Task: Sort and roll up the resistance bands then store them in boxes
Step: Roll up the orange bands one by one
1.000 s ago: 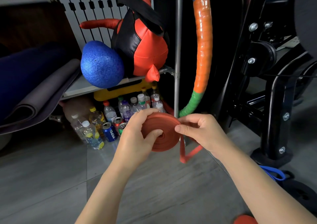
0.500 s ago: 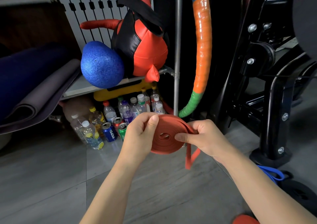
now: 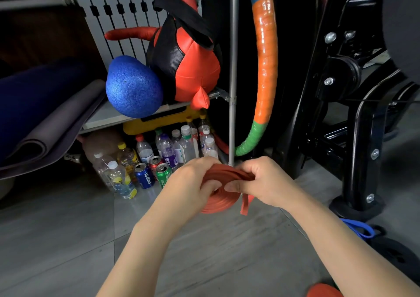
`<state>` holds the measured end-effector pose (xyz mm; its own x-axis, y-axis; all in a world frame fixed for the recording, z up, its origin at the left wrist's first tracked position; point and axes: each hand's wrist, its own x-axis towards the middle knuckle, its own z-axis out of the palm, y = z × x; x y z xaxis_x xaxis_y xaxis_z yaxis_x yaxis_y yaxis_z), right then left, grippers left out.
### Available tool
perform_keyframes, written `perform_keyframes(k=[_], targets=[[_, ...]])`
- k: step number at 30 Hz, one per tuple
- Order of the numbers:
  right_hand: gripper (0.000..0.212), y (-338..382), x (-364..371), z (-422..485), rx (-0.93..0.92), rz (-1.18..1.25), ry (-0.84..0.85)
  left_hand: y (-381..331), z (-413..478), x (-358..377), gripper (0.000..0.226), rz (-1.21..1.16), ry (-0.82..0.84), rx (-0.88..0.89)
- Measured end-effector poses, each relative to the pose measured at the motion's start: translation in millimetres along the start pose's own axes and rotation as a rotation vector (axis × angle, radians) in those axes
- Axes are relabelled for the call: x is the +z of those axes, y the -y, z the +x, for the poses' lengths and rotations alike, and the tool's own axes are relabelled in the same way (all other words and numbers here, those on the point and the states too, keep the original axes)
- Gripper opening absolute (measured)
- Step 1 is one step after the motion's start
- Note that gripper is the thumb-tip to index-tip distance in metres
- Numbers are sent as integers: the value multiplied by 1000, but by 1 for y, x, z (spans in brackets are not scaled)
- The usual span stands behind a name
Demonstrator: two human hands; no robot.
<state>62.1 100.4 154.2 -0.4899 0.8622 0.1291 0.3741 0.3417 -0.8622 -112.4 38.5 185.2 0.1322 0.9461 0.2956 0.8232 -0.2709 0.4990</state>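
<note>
Over the last second the red band (image 3: 218, 203) has gone from a flat disc facing the camera to a coil tipped over, so its wound edge shows below the hands. The loose tail (image 3: 246, 202), which hung in a long loop a second ago, is now only a short stub dropping beside the right hand (image 3: 268, 183). The two hands have also drawn closer together, and the coil sits between them in the air above the floor (image 3: 68, 228), in front of the bottles and cans (image 3: 159, 160). The left hand (image 3: 188, 183) grips the coil with its fingers (image 3: 200, 167) curled over the top and the thumb pressed on the near side. The right hand pinches the outer wrap where the last stretch of band runs onto the roll. This suggests the winding of this band is almost done: one more turn or a tuck of the end should finish it. The risk is that the springy coil loosens if either grip eases before the end is secured. No box shows in this view, so storing is a step not yet begun. A blue band (image 3: 359, 227) lies unrolled on the floor to the right, likely next. A red lump (image 3: 325, 291) at the bottom edge is cut off too much to tell what it is.
</note>
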Motion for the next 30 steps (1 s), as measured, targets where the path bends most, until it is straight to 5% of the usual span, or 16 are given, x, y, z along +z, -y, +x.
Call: perform_keyframes(k=[8,15,19,23,27,30], targets=[[19,-16,-17,0,53,-276,29,20,1,-15,24,-147,-232,-163],[11,-38,-17,-5,232,5,140,37,-1,-27,27,-223,-390,-248],[11,-38,-19,-2,274,176,-180,40,-2,-29,31,-238,-385,-275],[12,-42,-15,2,225,16,-340,42,-3,-25,23,-230,-345,-282],[20,-44,-13,0,249,-195,-191,37,-1,-22,22,-243,-313,-263],[23,-35,-12,0,251,-21,-79,30,0,-17,21,-197,-244,-223]])
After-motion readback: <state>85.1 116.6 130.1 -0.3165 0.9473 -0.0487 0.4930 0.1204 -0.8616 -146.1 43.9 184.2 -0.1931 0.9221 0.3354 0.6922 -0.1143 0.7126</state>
